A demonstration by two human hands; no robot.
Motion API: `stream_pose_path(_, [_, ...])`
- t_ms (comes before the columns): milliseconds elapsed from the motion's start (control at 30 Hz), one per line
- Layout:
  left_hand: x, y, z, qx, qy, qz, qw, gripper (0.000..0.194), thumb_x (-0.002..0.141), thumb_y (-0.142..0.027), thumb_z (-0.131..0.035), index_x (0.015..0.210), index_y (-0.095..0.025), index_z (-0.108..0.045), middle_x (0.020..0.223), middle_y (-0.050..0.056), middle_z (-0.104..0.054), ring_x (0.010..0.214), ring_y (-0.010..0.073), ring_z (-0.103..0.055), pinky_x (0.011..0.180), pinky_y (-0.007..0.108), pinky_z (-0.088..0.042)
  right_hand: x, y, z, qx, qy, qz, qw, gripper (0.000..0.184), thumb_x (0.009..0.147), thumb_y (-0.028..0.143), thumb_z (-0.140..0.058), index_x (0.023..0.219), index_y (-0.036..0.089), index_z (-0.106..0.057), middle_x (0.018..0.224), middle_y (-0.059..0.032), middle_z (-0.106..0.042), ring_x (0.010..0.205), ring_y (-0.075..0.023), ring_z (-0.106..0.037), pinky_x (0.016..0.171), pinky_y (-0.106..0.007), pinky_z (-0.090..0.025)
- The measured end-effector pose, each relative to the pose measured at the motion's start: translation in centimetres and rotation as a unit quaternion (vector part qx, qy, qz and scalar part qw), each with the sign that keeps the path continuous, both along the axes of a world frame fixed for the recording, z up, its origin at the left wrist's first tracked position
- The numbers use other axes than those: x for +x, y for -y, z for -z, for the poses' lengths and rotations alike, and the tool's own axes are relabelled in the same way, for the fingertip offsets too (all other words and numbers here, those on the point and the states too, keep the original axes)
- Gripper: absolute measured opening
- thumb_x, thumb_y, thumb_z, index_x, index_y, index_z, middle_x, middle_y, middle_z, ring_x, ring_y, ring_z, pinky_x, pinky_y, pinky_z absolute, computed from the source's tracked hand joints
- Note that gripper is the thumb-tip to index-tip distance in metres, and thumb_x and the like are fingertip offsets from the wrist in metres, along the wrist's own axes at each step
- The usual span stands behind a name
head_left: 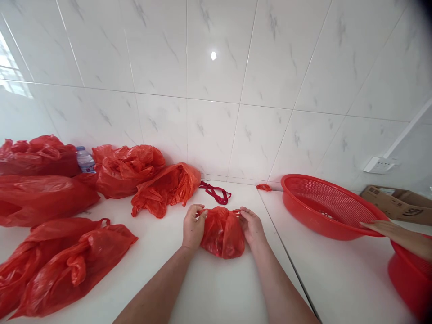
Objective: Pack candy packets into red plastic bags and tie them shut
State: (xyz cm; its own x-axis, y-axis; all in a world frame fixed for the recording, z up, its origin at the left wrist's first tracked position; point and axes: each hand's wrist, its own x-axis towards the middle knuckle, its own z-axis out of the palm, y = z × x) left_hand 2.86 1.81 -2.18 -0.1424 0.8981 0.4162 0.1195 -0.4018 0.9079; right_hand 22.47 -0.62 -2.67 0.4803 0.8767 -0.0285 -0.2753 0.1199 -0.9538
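Observation:
A small red plastic bag [223,235] with something inside sits on the white table in front of me. My left hand [195,226] pinches its upper left corner between thumb and fingers. On the other side my right hand [250,225] grips the upper right corner, so the bag's top is drawn out between both hands. What the bag contains cannot be made out through the plastic. Just behind it lies a dark red strap [216,192], touched by neither hand.
Several filled red bags, such as a knotted one [77,265], cover the left side near a water bottle [85,159]. At right stand a red basket [324,220], a second basket [405,279] and a cardboard box [398,204]. Another person's hand [388,227] touches the first basket's rim.

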Motion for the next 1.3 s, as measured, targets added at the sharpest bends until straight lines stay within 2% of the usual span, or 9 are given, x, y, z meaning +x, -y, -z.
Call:
stream_pose_path(133, [-1.7,-1.3,0.4,-0.039,0.030,-0.061,0.997,0.016,0.079,-0.035,-0.054,0.073,-0.020,-0.051,0.078,0.000,-0.056,0.074,0.0161,-0.052,0.072,0.030,-0.042,2.0,-0.1,0.8,-0.034,0.090,0.112,0.989,0.020,0.060,0.026,-0.061,0.078,0.020,-0.064,0.086,-0.0040,-0.067,0.077,-0.0183,-0.060,0.071,-0.031,-0.049])
stream_pose_path(233, [-2.1,-1.6,0.7,-0.060,0.038,-0.072,0.995,0.020,0.078,-0.039,-0.055,0.072,-0.020,-0.050,0.069,-0.002,-0.051,0.064,0.0140,-0.047,0.065,0.028,-0.041,2.2,-0.1,1.1,-0.046,0.148,0.141,0.978,0.020,0.061,0.026,-0.057,0.078,0.020,-0.065,0.087,-0.0052,-0.067,0.082,-0.0209,-0.060,0.073,-0.032,-0.047])
stream_pose_path(467, [-1.9,-1.5,1.0,-0.077,0.057,-0.067,0.993,0.025,0.076,-0.044,-0.056,0.073,-0.020,-0.051,0.070,-0.003,-0.050,0.065,0.0131,-0.048,0.066,0.028,-0.042,2.0,0.0,1.0,-0.049,0.219,0.137,0.965,0.023,0.064,0.029,-0.053,0.080,0.019,-0.066,0.089,-0.0060,-0.069,0.084,-0.0225,-0.061,0.073,-0.032,-0.046])
stream_pose_path(600, [-2.0,-1.6,1.1,-0.080,0.069,-0.065,0.992,0.027,0.075,-0.046,-0.058,0.074,-0.020,-0.051,0.070,-0.003,-0.049,0.065,0.0128,-0.048,0.065,0.028,-0.043,2.0,0.1,0.8,-0.045,0.240,0.131,0.961,0.021,0.065,0.029,-0.053,0.079,0.020,-0.066,0.091,-0.0058,-0.069,0.088,-0.0228,-0.061,0.080,-0.033,-0.045])
stream_pose_path(1300, [-2.0,-1.7,0.9,-0.087,0.088,-0.068,0.990,0.030,0.071,-0.047,-0.061,0.074,-0.018,-0.053,0.073,-0.002,-0.052,0.068,0.0138,-0.050,0.066,0.029,-0.045,1.9,0.1,1.0,-0.049,0.244,0.108,0.962,0.022,0.067,0.027,-0.050,0.082,0.022,-0.065,0.094,-0.0046,-0.067,0.090,-0.0221,-0.060,0.082,-0.034,-0.045])
